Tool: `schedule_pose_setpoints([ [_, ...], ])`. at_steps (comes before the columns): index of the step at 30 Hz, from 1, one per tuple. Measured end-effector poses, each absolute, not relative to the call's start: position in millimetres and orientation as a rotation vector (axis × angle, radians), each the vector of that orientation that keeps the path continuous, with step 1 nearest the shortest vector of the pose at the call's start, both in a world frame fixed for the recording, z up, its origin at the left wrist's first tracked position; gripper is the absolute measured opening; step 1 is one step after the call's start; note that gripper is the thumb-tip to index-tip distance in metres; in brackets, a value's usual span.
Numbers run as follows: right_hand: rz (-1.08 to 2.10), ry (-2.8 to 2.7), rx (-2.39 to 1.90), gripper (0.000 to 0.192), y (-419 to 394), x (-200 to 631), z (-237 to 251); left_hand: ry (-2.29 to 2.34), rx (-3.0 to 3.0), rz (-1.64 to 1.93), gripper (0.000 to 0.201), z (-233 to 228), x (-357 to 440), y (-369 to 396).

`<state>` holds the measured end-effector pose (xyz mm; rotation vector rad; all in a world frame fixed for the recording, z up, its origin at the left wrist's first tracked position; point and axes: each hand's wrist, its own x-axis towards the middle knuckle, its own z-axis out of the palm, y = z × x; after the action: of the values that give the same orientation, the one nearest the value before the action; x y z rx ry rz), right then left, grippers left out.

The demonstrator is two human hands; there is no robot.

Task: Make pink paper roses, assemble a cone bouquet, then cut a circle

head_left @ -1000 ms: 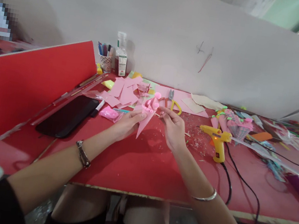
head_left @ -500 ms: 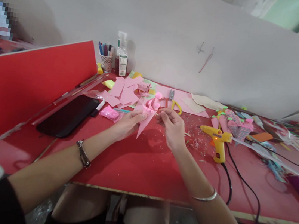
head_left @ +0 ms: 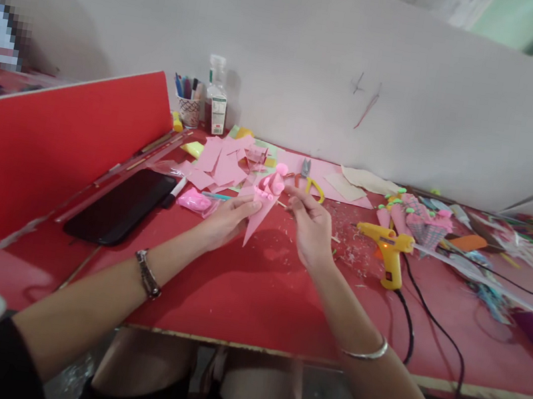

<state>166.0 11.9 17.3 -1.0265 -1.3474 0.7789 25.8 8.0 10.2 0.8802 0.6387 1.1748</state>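
Observation:
My left hand [head_left: 231, 222] is closed on a pink paper cone [head_left: 259, 217], which points downward over the red table. Small pink balls line the cone's rim, and a larger pink pom-pom [head_left: 282, 169] sits at its top. To the right of the cone, my right hand [head_left: 311, 225] has its index finger stretched toward the rim, with the thumb apart from it. Nothing shows between those fingers; whether the fingertip touches the balls I cannot tell. Behind the cone lie yellow-handled scissors [head_left: 315, 187].
A yellow glue gun [head_left: 385, 248] with a black cord stands on the right, near finished pink cones [head_left: 398, 215]. Pink paper scraps [head_left: 224, 164] lie at the back. On the left are a black phone [head_left: 121, 205], a pink packet [head_left: 195, 200] and a red board [head_left: 62, 147].
My right hand's fingers have loosened from a pinch beside the cone, the index finger now reaching out higher. My left hand and the cone have barely moved.

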Motion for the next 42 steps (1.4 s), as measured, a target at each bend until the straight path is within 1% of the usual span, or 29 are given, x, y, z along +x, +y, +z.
schedule_pose_setpoints([
  [3,0.769,-1.344,-0.956,0.017,10,163,21,0.633,0.889,1.177,0.011,10,26,9],
  [6,0.739,-1.301,-0.9,0.011,5,159,25,0.618,0.882,1.183,0.012,9,26,9],
  [9,0.635,-1.276,-0.903,0.004,-2,156,28,0.609,0.872,1.191,0.015,8,26,10],
  [11,0.557,-1.324,-0.897,0.002,-6,155,30,0.607,0.873,1.193,0.016,8,26,10],
  [14,0.487,-1.421,-0.875,0.005,-9,155,31,0.6,0.884,1.187,0.016,8,26,9],
  [23,0.467,-1.481,-0.836,0.013,-10,153,30,0.573,0.937,1.178,0.021,8,25,9],
  [28,0.479,-1.435,-0.828,0.008,-11,153,30,0.642,0.922,1.16,0.023,7,25,8],
  [31,0.399,-1.476,-0.833,0.007,-10,155,31,0.687,0.903,1.17,0.019,5,25,10],
  [34,0.332,-1.515,-0.852,0.007,-10,156,32,0.721,0.929,1.179,0.021,2,26,12],
  [38,0.352,-1.525,-0.836,0.006,-10,155,31,0.73,1.061,1.178,0.024,-1,25,13],
  [42,0.375,-1.521,-0.837,0.009,-10,154,30,0.79,1.362,1.103,0.026,3,24,7],
])
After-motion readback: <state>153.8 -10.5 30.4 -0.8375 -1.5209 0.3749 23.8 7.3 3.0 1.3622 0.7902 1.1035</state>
